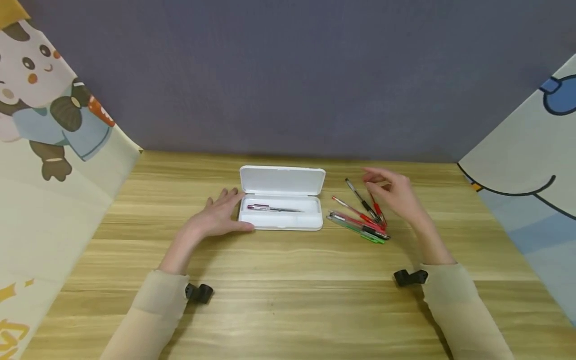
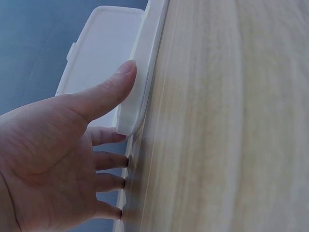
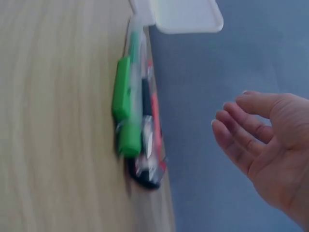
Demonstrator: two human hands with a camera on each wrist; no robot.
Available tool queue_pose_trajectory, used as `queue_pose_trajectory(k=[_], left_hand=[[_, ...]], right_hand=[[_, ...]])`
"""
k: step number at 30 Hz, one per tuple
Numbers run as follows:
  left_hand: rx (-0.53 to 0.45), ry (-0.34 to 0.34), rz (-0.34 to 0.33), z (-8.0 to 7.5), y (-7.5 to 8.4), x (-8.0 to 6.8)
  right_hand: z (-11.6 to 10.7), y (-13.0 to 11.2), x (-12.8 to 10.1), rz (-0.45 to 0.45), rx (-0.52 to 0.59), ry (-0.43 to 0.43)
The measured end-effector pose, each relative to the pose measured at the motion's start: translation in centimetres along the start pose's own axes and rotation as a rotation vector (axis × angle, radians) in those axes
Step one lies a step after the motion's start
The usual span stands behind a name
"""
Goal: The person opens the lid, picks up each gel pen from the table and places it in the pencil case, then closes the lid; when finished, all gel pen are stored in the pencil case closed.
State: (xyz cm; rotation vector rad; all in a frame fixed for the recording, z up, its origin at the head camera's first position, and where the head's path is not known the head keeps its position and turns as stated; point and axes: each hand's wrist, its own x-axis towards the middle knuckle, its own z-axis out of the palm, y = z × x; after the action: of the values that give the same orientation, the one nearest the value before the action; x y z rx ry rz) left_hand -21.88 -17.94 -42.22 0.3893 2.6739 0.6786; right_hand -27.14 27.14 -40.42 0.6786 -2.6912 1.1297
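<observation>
A white pencil case [image 1: 281, 226] lies with its lid [image 1: 282, 181] raised, and a pen with a dark red end [image 1: 270, 208] is inside it. At the case's left end my left hand [image 1: 218, 215] spreads its fingers; in the left wrist view the thumb [image 2: 108, 94] lies along the front wall. My right hand [image 1: 391, 192] hovers over the far side of a pile of pens, loosely bent, with nothing in its fingers in the right wrist view. Below it lie a red pen [image 1: 378, 209], a black pen [image 1: 365, 204] and a green pen [image 3: 129, 106].
The pens fan out on the wooden table [image 1: 279, 290] right of the case, several of them overlapping. A dark grey panel [image 1: 288, 80] stands along the back edge. Cartoon-printed panels flank the table on the left and right.
</observation>
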Motion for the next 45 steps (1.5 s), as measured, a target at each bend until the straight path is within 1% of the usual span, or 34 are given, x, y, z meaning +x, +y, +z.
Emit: queue_pose_trajectory(k=[8, 16, 21, 26, 31, 39, 43, 45], left_hand=[[0.003, 0.000, 0.006, -0.2, -0.1, 0.0], [-0.007, -0.002, 0.009, 0.2, -0.2, -0.1], [-0.010, 0.000, 0.010, 0.4, -0.3, -0.1], [-0.015, -0.011, 0.006, 0.4, -0.2, -0.2], [-0.014, -0.013, 0.005, 0.3, -0.2, -0.2], [-0.009, -0.006, 0.005, 0.0, 0.0, -0.2], [-0.008, -0.001, 0.002, -0.1, 0.1, -0.2], [-0.006, -0.002, 0.000, -0.1, 0.1, -0.3]], right_hand=[[-0.7, 2.9, -0.4, 0.074, -0.065, -0.089], [-0.6, 4.0, -0.7, 0.204, -0.040, -0.216], [-0.2, 4.5, -0.7, 0.218, -0.062, -0.259], [0.1, 4.5, -0.6, 0.238, -0.085, -0.307], [0.1, 4.2, -0.6, 0.253, -0.116, -0.329], [-0.6, 3.8, -0.3, 0.315, -0.135, -0.342], [-1.1, 3.3, -0.1, 0.322, -0.153, -0.324], [-1.3, 2.9, -0.1, 0.302, -0.147, -0.287]])
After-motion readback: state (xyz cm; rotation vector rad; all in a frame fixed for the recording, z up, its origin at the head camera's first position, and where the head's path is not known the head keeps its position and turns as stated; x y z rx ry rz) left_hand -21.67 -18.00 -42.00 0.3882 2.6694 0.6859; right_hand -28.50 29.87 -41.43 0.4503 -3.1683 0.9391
